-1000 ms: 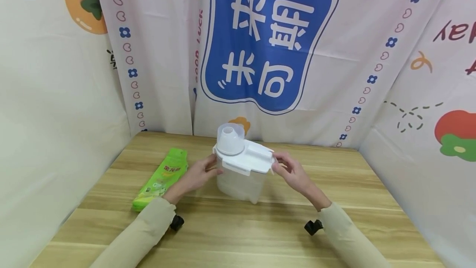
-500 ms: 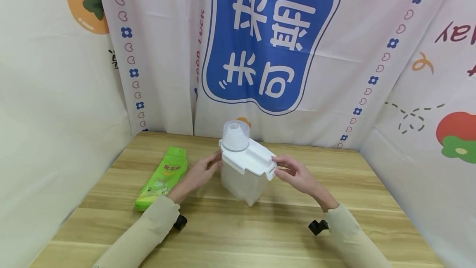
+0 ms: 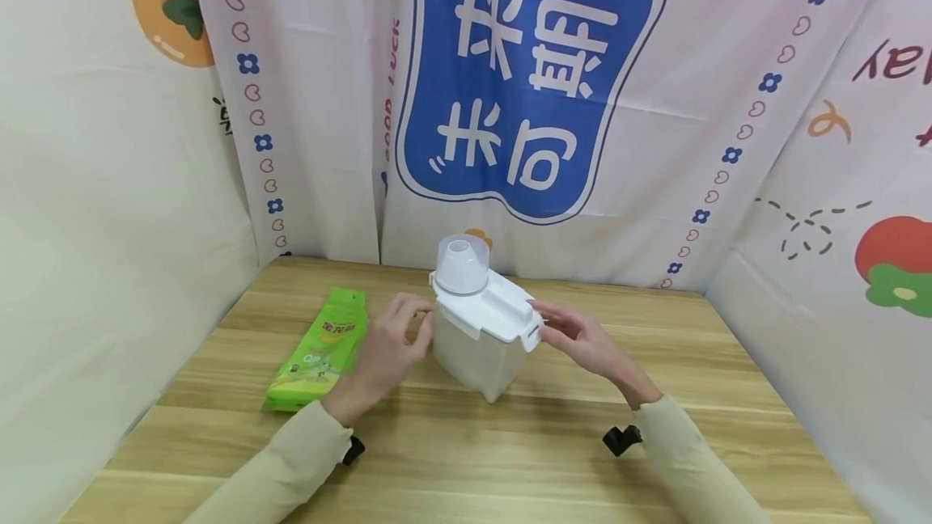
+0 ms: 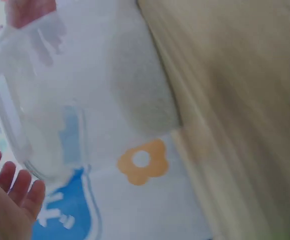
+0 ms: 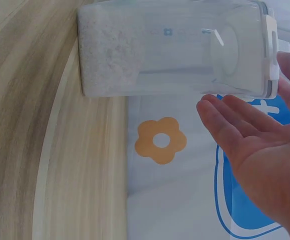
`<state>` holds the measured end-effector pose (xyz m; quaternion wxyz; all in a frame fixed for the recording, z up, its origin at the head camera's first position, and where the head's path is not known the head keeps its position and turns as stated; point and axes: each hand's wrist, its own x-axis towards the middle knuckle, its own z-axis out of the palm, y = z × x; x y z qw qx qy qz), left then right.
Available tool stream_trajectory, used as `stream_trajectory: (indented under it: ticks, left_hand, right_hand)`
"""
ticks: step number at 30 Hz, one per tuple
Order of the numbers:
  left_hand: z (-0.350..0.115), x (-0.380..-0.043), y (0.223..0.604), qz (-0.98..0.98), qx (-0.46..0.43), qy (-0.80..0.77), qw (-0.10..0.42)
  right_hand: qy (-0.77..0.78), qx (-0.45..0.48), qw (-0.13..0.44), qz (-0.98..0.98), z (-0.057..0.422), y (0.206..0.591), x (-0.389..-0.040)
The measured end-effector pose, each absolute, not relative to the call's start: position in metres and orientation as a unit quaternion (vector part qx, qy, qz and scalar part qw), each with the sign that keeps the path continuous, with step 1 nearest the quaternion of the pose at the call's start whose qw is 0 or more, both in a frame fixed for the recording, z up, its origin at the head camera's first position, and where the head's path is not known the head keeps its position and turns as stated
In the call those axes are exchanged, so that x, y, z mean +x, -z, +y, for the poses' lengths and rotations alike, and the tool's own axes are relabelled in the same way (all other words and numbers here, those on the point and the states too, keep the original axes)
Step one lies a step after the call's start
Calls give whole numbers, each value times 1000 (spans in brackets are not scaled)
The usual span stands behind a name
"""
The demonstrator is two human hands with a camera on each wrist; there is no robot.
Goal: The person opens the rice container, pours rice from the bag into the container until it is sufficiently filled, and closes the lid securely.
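Observation:
A clear storage container (image 3: pixel 473 358) with a white lid (image 3: pixel 495 310) and a cup-shaped cap (image 3: pixel 462 265) stands upright mid-table. Whitish grains like rice (image 5: pixel 107 50) fill its bottom part. My left hand (image 3: pixel 389 346) is beside the container's left side, fingers loosely bent and holding nothing; the left wrist view shows its fingers (image 4: pixel 22 187) near the lid end. At the lid's right end, my right hand (image 3: pixel 586 342) has its fingertips right at the white clip (image 5: pixel 271 47). In the right wrist view its other fingers extend loosely alongside the container.
A green printed bag (image 3: pixel 320 354) lies flat on the wooden table (image 3: pixel 480 467), left of my left hand. Printed cloth (image 3: pixel 328 144) hangs behind the table and along both sides. Each wrist carries a black mount (image 3: pixel 622 441).
The container first shifted slightly right and turned, then stayed put. My left hand has come off its left side and drawn back toward me. The right hand stays by the clip.

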<state>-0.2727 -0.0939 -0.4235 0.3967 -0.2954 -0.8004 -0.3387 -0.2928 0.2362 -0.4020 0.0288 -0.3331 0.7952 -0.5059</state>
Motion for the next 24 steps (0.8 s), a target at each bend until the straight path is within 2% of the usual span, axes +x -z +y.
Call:
stream_trajectory:
  ticks: [5,10,16,24]
  left_hand:
    - [-77,-265,414,-763,-365,295,444]
    - [-58,-261,408,-757,-392,267,448]
    - [-36,-258,407,-799,-367,216,425]
    - [-15,-252,414,-839,-312,175,410]
  right_hand:
    - [523,-339,52,780,237,406,-299]
    - [548,-349,88,755,241,409,-307]
    - [562,-352,119,739,245,408,-310]
    - [558,-348,124,743,244,405,-308]
